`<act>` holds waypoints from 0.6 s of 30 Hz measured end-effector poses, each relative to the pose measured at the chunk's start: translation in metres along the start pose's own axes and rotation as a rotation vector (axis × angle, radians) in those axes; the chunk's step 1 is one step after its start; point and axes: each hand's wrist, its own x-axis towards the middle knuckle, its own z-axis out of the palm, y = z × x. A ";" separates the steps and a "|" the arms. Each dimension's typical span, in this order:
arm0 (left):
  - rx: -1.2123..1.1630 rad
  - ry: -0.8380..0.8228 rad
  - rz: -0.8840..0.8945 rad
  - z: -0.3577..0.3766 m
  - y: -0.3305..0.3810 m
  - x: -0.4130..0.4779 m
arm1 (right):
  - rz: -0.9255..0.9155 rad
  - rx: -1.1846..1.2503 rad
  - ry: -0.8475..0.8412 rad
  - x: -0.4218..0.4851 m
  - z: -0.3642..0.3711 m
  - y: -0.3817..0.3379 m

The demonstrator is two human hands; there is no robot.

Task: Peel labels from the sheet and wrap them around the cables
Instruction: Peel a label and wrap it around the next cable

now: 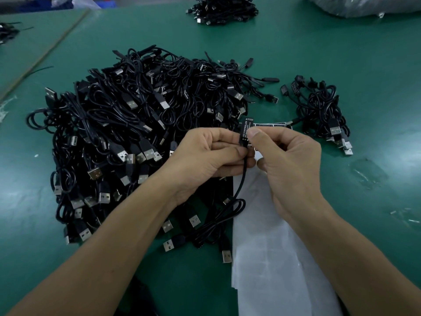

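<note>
— White backing paper (273, 258) is seen nearest, laid on the green mat (376, 76) and partly covered by the right forearm. What is held above it?

— One black cable (242, 179) is held up over the paper, with its slack looped on the mat below. The small flat block at its end is gripped by the left hand (211, 153), thumb and curled fingers closed round it. A black label (245, 133) printed "LED CONTROLLER" is pinched against that block by the right hand (289, 160), thumb and forefinger drawn narrow on it.

— What could be spoiled from here?

— The label could be laid crooked if the block were turned before one edge is pressed flat, and a crease or lifted corner would likely follow. The sticky face could also be caught on a fingertip and pulled away. How far round it is wrapped cannot be told, as the far side is hidden.

— And further off?

— Just beyond the fingers, a strip of unpeeled labels (271, 124) is seen on the paper. The large heap of cables (136, 124) lies against the paper's left edge, so the hanging slack could be snagged there and the block jerked. A smaller bundle (323, 110) is set apart on the right; if the two were mixed, cables might be missed. A far heap (223, 10) is seen at the back.
</note>
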 end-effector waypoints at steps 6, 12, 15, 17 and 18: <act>-0.019 0.011 -0.002 0.001 0.001 -0.001 | 0.003 -0.016 0.005 0.001 0.001 0.002; -0.007 0.013 -0.005 0.002 0.002 -0.002 | 0.000 -0.004 -0.009 0.001 0.001 0.002; -0.005 0.011 -0.005 0.002 0.002 -0.002 | -0.003 -0.005 -0.003 0.001 0.001 0.002; -0.009 0.010 -0.008 0.002 0.001 -0.002 | -0.011 -0.006 -0.002 0.000 0.002 0.002; -0.007 0.008 -0.008 0.002 0.001 -0.002 | -0.015 -0.005 -0.003 0.000 0.002 0.002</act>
